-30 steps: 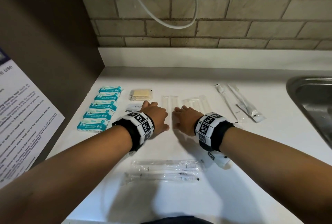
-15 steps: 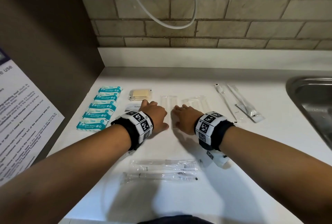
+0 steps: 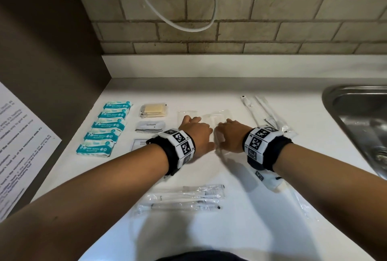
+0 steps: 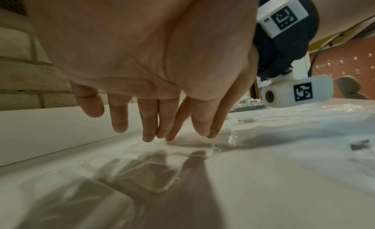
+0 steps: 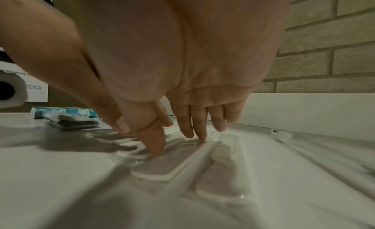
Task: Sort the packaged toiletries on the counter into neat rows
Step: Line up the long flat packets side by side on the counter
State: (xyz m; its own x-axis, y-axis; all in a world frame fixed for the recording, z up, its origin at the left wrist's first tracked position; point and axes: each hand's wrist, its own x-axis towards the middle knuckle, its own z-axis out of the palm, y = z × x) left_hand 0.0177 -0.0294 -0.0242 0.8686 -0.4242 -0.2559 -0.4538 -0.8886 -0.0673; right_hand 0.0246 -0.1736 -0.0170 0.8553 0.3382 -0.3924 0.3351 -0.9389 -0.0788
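Observation:
Two clear flat packets (image 3: 187, 114) (image 3: 219, 116) lie side by side mid-counter. My left hand (image 3: 195, 129) lies palm down on the left packet, and in the left wrist view its straight fingertips (image 4: 149, 138) touch the film (image 4: 154, 170). My right hand (image 3: 230, 131) presses the right packet (image 5: 219, 165) with straight fingers (image 5: 154, 145). At the left, teal wipe packs (image 3: 109, 126) form a column. Beside them lie a cotton swab pack (image 3: 154, 111), a toothpaste sachet (image 3: 149, 127) and a shampoo sachet (image 3: 139, 144).
Wrapped toothbrushes (image 3: 188, 196) lie near the front edge, and more long wrapped items (image 3: 266, 114) lie right of my hands. A steel sink (image 3: 356, 126) is sunk in at the far right. A dark side panel (image 3: 52, 61) bounds the left, a brick wall (image 3: 230, 30) the back.
Both hands have shifted a little to the right over the clear packets. The toothpaste sachet, earlier partly under my left hand, now shows fully.

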